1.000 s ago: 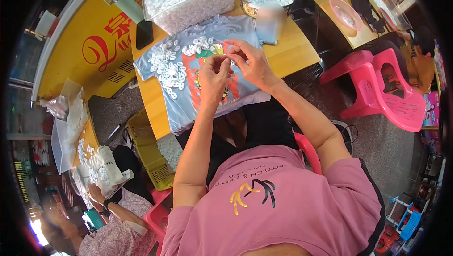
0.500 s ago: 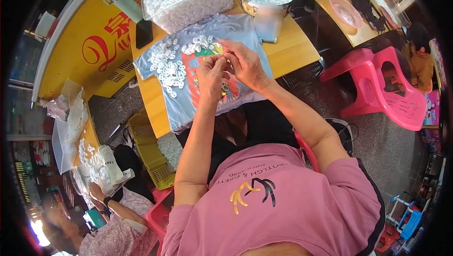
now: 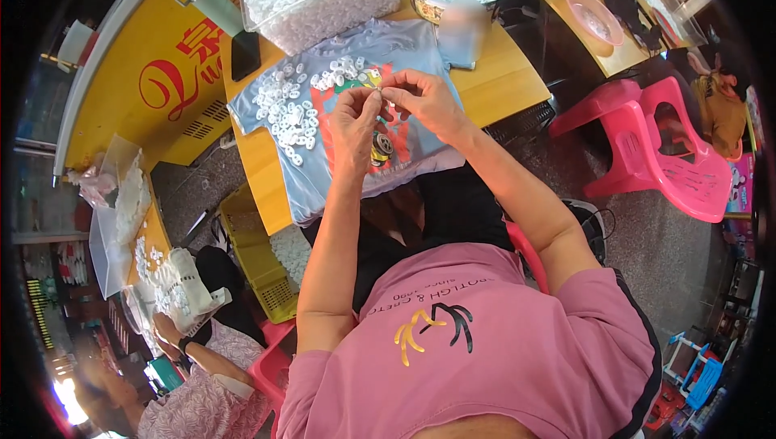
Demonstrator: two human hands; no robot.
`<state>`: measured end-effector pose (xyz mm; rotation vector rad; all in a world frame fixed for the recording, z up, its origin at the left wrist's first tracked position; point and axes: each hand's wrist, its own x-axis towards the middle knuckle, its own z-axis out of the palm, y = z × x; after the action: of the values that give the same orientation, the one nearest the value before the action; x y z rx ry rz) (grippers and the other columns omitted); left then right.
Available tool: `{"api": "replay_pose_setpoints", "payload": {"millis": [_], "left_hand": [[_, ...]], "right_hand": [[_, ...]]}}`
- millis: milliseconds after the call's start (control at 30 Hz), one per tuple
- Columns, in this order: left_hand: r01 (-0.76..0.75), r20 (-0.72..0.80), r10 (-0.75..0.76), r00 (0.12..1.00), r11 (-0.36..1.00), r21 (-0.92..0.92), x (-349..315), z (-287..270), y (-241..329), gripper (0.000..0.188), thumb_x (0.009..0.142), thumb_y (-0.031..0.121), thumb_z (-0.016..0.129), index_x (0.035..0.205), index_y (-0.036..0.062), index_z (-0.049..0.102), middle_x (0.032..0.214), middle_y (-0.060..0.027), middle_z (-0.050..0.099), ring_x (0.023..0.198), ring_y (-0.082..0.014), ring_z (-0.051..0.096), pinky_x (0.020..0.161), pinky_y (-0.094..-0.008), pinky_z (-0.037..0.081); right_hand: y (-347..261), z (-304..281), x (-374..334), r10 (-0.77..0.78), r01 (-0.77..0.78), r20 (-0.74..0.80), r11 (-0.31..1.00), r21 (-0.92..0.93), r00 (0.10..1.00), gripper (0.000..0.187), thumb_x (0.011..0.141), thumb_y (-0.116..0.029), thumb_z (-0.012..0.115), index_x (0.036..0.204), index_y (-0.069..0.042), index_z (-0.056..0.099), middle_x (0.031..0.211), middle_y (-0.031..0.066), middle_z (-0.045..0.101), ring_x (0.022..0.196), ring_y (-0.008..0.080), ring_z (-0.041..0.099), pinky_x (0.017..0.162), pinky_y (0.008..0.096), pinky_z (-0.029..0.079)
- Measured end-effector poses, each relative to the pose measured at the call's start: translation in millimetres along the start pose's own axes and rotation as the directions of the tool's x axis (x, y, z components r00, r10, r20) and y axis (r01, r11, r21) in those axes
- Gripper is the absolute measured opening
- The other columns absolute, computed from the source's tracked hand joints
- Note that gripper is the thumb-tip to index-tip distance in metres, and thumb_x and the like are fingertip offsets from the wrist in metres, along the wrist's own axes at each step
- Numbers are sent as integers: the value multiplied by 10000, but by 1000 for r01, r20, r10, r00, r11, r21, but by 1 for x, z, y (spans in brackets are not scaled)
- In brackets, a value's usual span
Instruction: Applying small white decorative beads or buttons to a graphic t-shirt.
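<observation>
Over a light blue T-shirt [image 3: 303, 188] with a colourful print, my left hand [image 3: 356, 120] and my right hand [image 3: 424, 103] meet fingertip to fingertip. Both are closed in a pinch; what sits between the fingertips is too small to make out. Just left of my hands, many small white oval plastic pieces [image 3: 287, 113] lie scattered on the shirt. A smaller cluster of the same white pieces [image 3: 339, 73] is close beyond my left fingers. My hands partly hide the shirt's print.
At the table's [image 3: 505, 87] far side stand a clear bin [image 3: 303, 31] heaped with white pieces and a round tin [image 3: 428, 9] of them. A phone [image 3: 245, 55] and a bottle [image 3: 212, 6] are at left. Pink chair [image 3: 630, 144] at right; another person's hand [image 3: 167, 330] at lower left.
My hands have shifted slightly up and the right hand a little to the right, with fingertips still together. The white pieces on the shirt look the same.
</observation>
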<state>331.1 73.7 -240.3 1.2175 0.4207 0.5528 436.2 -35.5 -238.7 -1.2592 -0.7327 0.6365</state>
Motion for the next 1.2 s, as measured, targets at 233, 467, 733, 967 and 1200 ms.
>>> {"api": "replay_pose_setpoints", "payload": {"millis": [233, 467, 733, 967, 1200], "left_hand": [[-422, 68, 429, 901, 826, 375, -1, 3, 2, 143, 887, 19, 634, 1030, 31, 633, 897, -46, 602, 711, -116, 586, 584, -234, 484], [-499, 141, 524, 840, 646, 577, -7, 6, 5, 138, 887, 19, 640, 1023, 22, 654, 915, -46, 624, 796, -129, 604, 700, -251, 494], [-249, 91, 234, 968, 937, 246, -5, -2, 0, 140, 918, 63, 633, 1031, -17, 619, 927, -40, 655, 820, -86, 601, 713, -226, 490], [-178, 44, 175, 984, 899, 399, -8, 4, -2, 173, 925, 106, 635, 1040, -20, 604, 918, -57, 653, 803, -101, 610, 717, -237, 499], [34, 29, -31, 999, 994, -100, 0, 13, -9, 171, 930, 124, 618, 1012, -25, 600, 878, -69, 652, 747, -119, 618, 690, -256, 517]], "right_hand": [[-7, -7, 3, 211, -224, 80, 948, 225, 974, 169, 905, -151, 660, 997, -9, 673, 834, 22, 637, 681, 73, 587, 602, 233, 533], [-3, -8, -2, 252, -259, 59, 948, 185, 966, 216, 910, -216, 678, 996, -18, 668, 824, -3, 627, 694, 60, 573, 637, 225, 518], [-1, -7, -4, 177, -182, 52, 978, 103, 983, 248, 931, -262, 653, 965, -16, 647, 788, -7, 605, 669, 59, 546, 602, 232, 500], [1, -10, -6, -18, 17, -7, 981, -193, 1000, 231, 936, -225, 641, 957, 5, 625, 784, 12, 612, 664, 68, 560, 573, 236, 478], [7, -7, -4, -210, 173, -106, 943, -285, 972, 190, 938, -174, 630, 945, 16, 614, 771, 26, 620, 635, 72, 556, 570, 238, 474]]}}
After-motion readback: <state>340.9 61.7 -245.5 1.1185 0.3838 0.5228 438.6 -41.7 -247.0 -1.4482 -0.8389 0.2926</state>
